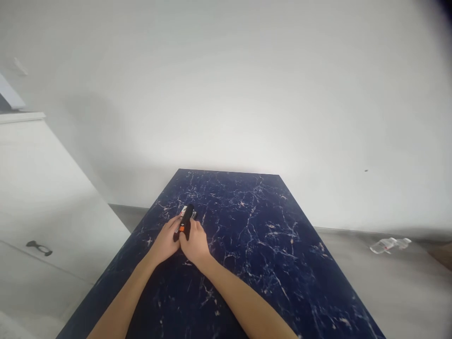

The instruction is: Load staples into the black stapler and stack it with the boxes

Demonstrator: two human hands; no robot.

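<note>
On the dark blue marbled table (247, 235), left of its middle, both my hands meet around a long black object (187, 215) with an orange patch near its closer end. Its shape resembles a stapler, but its kind is not clear. White printed parts show along its sides; whether they belong to it I cannot tell. My left hand (166, 242) grips the left side with curled fingers. From the right, my right hand (195, 241) closes on it, thumb near the orange patch. The fingers hide much of its lower part.
A white cabinet (45, 188) with a dark handle (38, 248) stands to the left. Behind the table's far edge rises a pale wall (226, 94). Clear plastic bottles (384, 245) lie on the floor at the right.
</note>
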